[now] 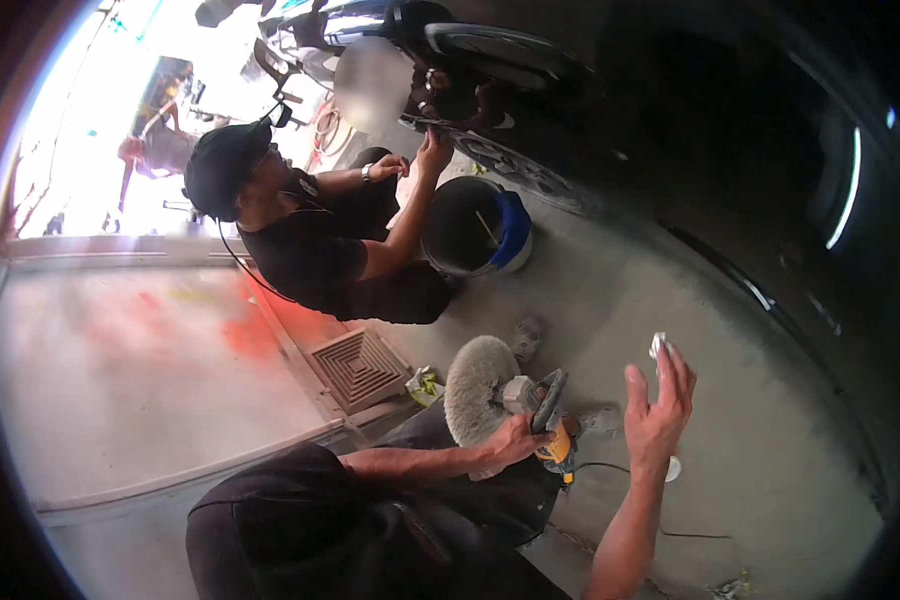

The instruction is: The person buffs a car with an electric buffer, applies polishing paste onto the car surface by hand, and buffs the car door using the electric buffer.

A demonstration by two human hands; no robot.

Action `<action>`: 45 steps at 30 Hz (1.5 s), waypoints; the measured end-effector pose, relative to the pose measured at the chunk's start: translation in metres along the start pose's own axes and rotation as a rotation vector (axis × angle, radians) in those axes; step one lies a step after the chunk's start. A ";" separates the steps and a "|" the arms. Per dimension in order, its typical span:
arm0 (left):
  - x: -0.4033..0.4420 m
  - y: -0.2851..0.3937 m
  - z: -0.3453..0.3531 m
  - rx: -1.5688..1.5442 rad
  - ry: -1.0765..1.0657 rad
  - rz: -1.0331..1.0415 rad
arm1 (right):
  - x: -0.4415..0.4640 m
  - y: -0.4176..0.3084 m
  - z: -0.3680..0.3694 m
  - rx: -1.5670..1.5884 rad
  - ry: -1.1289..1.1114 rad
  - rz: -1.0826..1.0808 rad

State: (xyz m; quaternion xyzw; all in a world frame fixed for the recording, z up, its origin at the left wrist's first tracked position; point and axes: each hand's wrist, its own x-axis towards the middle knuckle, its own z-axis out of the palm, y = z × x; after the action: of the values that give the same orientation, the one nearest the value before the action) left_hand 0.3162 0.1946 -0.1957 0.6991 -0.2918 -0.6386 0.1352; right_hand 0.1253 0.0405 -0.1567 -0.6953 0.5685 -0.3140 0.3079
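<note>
Gray workshop floor (760,430) spreads beside a glossy black vehicle (730,150) as a person's left hand (515,440) has its fingers curled around a yellow-bodied polisher (554,455), likely hefty and rigid behind its soft wool pad (478,390), best held by body and loop handle (549,400). Apart from the tool, the right hand (658,414) is raised, thumb and fingers spread, something white (657,345) at one fingertip.

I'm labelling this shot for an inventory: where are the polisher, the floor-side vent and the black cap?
Polisher (518,395): head-worn view, grey housing.
Vent (359,370): head-worn view, middle slats.
Cap (220,165): head-worn view, crown.
</note>
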 end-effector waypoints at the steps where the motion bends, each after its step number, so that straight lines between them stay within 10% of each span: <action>1: -0.004 0.004 -0.003 -0.043 0.015 0.014 | 0.028 -0.026 -0.003 -0.053 0.010 -0.097; 18: -0.030 0.040 -0.040 -0.132 0.061 0.051 | 0.179 -0.149 0.010 -0.609 0.036 -0.595; 38: -0.029 0.045 -0.054 -0.181 0.063 0.012 | 0.264 -0.205 0.068 -1.013 0.148 -0.706; 45: -0.029 0.046 -0.037 -0.435 0.143 0.014 | 0.222 -0.178 0.001 -0.687 0.246 -0.526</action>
State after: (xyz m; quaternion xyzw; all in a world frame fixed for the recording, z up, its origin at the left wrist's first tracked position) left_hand 0.3406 0.1678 -0.1409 0.6950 -0.1420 -0.6344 0.3073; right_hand 0.2672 -0.1488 0.0013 -0.8356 0.4761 -0.2548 -0.1010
